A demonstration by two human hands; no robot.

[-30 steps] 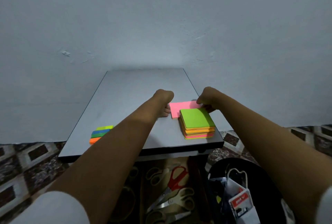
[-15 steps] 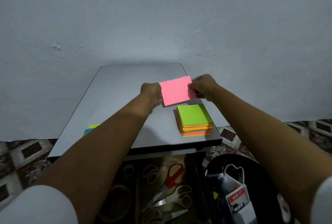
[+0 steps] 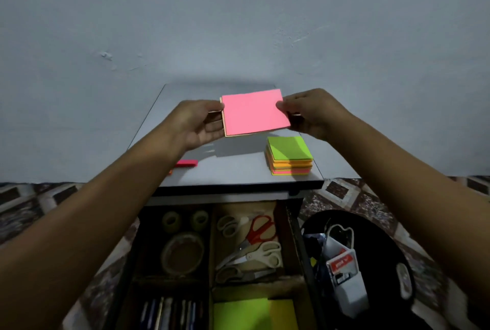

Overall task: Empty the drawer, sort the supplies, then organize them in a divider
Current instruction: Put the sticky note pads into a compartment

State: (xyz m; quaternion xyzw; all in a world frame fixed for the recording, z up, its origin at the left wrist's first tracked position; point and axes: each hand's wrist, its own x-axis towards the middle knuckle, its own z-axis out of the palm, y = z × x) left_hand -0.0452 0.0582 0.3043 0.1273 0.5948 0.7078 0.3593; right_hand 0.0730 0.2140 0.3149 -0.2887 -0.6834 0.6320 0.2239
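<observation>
1. Lifted off the table since a second ago, the pink pad now hangs above it.
2. Left hand grips its left edge, and right hand pinches its right edge.
3. Probably best: keep the sheets squared and level, then lower the pad flat beside the green notes in the divider.

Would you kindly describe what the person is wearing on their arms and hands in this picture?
Nothing worn shows. The left hand and right hand are ungloved, with no ring, watch or bracelet visible. The left forearm and right forearm are uncovered to the frame's edge, with no sleeve in view.
</observation>
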